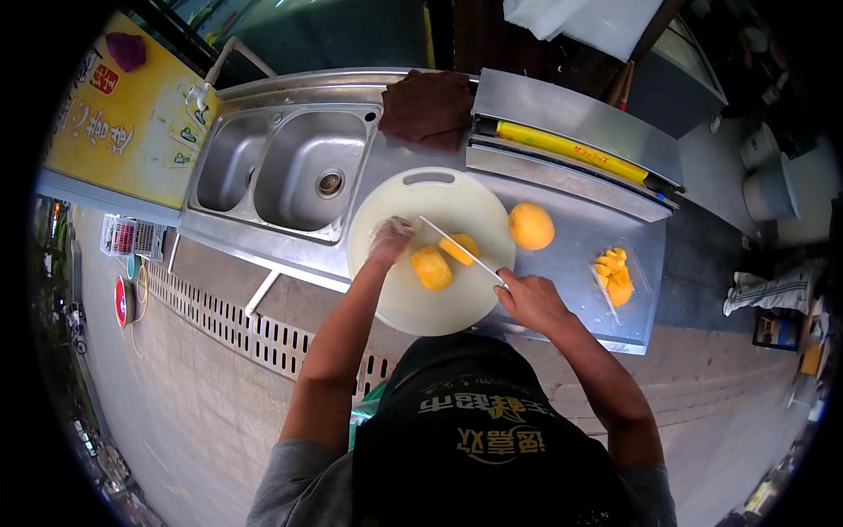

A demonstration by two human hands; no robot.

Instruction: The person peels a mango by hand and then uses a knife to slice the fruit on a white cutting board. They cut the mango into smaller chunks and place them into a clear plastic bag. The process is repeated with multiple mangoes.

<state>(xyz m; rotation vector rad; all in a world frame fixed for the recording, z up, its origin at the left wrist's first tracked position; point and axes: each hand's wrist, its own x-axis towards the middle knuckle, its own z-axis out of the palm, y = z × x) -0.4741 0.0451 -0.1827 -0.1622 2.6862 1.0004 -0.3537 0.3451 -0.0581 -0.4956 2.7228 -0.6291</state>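
My left hand [393, 238], in a clear plastic glove, rests over the left part of a round white cutting board [428, 316]; whether it holds anything is not clear. My bare right hand [535, 300] grips a knife [484, 265] by its handle, with the narrow blade slanting up and left across the board. Beneath or beside the blade lies one peeled orange-yellow fruit piece [459, 248], and another peeled piece [432, 268] sits just left of it. A whole yellow-orange fruit [531, 226] stands on the steel counter, right of the board.
A clear tray of cut fruit [614, 280] lies on the counter's right side. Left of the board is a double steel sink [313, 168]. A brown cloth [427, 110] and a steel wrap dispenser [573, 178] with a yellow box are behind. A person's legs [770, 293] show far right.
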